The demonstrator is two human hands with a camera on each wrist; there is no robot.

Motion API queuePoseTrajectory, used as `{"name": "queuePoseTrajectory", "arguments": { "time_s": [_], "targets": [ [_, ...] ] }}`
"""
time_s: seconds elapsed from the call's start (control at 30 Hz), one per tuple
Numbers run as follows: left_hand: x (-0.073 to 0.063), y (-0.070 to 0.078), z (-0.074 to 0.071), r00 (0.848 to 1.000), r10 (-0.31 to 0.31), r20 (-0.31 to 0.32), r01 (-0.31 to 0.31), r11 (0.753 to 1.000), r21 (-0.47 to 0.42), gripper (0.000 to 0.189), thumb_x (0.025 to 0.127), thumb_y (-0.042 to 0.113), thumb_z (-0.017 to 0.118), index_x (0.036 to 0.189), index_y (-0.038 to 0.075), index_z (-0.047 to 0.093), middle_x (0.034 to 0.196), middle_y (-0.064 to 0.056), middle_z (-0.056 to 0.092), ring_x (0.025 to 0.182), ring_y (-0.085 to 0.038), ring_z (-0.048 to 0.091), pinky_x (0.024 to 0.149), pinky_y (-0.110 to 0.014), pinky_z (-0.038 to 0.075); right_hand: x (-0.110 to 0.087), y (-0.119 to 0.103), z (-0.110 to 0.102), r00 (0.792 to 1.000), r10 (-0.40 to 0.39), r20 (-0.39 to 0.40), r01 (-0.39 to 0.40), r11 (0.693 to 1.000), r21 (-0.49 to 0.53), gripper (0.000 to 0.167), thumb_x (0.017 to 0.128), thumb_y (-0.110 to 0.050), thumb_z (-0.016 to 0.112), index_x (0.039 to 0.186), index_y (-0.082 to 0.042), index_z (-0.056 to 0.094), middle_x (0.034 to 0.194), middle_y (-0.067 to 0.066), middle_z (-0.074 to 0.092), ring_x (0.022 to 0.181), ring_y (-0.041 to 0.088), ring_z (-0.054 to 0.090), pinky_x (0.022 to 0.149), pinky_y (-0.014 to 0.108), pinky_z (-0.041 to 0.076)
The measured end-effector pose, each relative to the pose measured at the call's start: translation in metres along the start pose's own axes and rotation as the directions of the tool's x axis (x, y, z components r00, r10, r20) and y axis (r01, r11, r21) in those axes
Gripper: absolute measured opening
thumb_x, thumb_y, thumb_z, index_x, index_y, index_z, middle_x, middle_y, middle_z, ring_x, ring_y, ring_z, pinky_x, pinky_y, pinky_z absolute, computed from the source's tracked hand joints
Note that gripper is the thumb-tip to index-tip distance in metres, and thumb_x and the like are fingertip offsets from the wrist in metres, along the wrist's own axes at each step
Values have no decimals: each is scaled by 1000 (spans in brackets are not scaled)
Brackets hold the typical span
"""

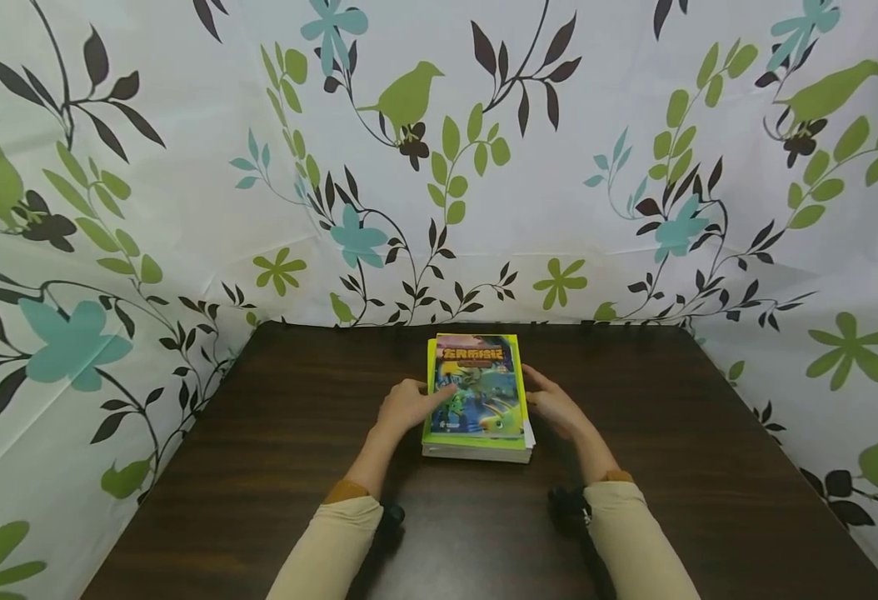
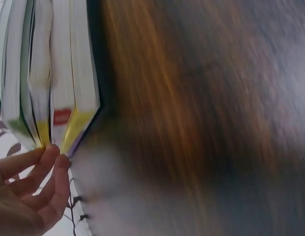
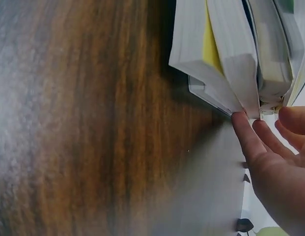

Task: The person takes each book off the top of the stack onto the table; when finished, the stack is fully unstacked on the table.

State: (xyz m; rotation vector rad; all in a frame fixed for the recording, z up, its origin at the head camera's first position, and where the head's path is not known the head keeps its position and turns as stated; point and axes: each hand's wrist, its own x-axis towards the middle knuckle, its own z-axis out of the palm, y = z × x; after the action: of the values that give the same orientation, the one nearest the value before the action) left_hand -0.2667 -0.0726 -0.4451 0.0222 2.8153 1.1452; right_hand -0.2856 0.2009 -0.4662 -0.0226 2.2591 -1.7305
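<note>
A stack of books lies on the dark table, its top book showing a colourful blue and green cover with a yellow title. The left hand is at the stack's left side, thumb over the top cover. In the left wrist view, the left hand's fingertips touch the edges of several books. On the stack's opposite side, the right hand rests its fingers against the books. Extended right fingers touch the lower books in the right wrist view, where the page blocks look slightly uneven.
The dark wood-grain table reaches back to a white curtain printed with birds, leaves and flowers, which also hangs along both sides. Black wrist devices sit at the sleeves' cuffs.
</note>
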Motion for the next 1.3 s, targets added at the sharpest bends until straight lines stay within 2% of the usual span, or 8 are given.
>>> {"name": "queuePoseTrajectory", "arguments": {
  "time_s": [0.1, 0.2, 0.33, 0.57, 0.8, 1.03, 1.17, 1.3],
  "targets": [
    [-1, 3, 3, 1000, -26, -16, 26, 999, 22, 78, 77, 73, 63, 108, 2, 70, 98, -13, 71, 74, -25, 64, 61, -38, 50, 0, 0, 2, 1000, -8, -2, 8, 1000, -12, 65, 98, 0, 37, 158, -9, 14, 162, 22, 10, 140, 41, 35, 113, 56, 31],
    [-2, 5, 4, 999, -32, -37, 33, 999, 37, 74, 76, 70, 67, 106, 3, 70, 95, -10, 70, 70, -22, 60, 58, -35, 47, 0, -1, 3, 1000, -11, -8, 11, 1000, -5, 65, 97, 0, 38, 158, -10, 14, 162, 21, 11, 140, 40, 35, 114, 55, 31],
    [-4, 5, 5, 999, -25, -45, 25, 1000, 0, 71, 76, 64, 71, 111, 1, 69, 98, -11, 70, 73, -23, 63, 60, -38, 50, 0, -1, 3, 1000, -8, -17, 8, 1000, 6, 65, 98, -1, 39, 158, -11, 15, 163, 20, 11, 143, 38, 31, 115, 54, 29],
    [-4, 2, 6, 998, -29, -56, 27, 999, -41, 75, 81, 53, 74, 127, -4, 61, 120, -19, 66, 95, -32, 66, 77, -46, 55, 0, 0, 3, 1000, -31, -2, 31, 999, 8, 64, 99, -2, 39, 158, -11, 15, 163, 20, 11, 144, 39, 29, 114, 54, 31],
    [-1, 1, 1, 999, -23, -27, 20, 993, -119, 58, 91, 36, 69, 127, -8, 60, 124, -25, 64, 105, -37, 65, 85, -48, 54, 0, -1, 2, 1000, -21, -21, 22, 999, 24, 65, 98, 0, 38, 158, -10, 15, 162, 20, 12, 141, 39, 33, 114, 53, 31],
    [6, -12, -14, 997, -67, -35, 62, 990, -129, 50, 94, 23, 64, 128, -13, 56, 122, -29, 61, 104, -37, 62, 85, -47, 53, -2, 1, 9, 1000, -13, -18, 13, 1000, 24, 64, 99, -2, 38, 157, -11, 16, 162, 20, 11, 140, 39, 35, 115, 53, 29],
    [4, -19, -19, 996, -90, -2, 87, 965, -247, 51, 96, 19, 61, 134, -12, 49, 131, -30, 54, 110, -37, 58, 87, -47, 51, -2, 5, 8, 999, -3, -37, 4, 1000, 19, 64, 98, -3, 39, 157, -10, 17, 162, 20, 13, 139, 39, 36, 115, 53, 30],
    [1, -21, -22, 994, -106, 36, 112, 920, -376, 50, 96, 17, 60, 137, -8, 47, 125, -26, 55, 93, -26, 58, 74, -34, 51, -2, 6, 6, 999, 1, -54, -1, 1000, 7, 64, 97, -4, 40, 157, -11, 18, 162, 20, 14, 138, 39, 37, 114, 54, 30]
  ]
}}
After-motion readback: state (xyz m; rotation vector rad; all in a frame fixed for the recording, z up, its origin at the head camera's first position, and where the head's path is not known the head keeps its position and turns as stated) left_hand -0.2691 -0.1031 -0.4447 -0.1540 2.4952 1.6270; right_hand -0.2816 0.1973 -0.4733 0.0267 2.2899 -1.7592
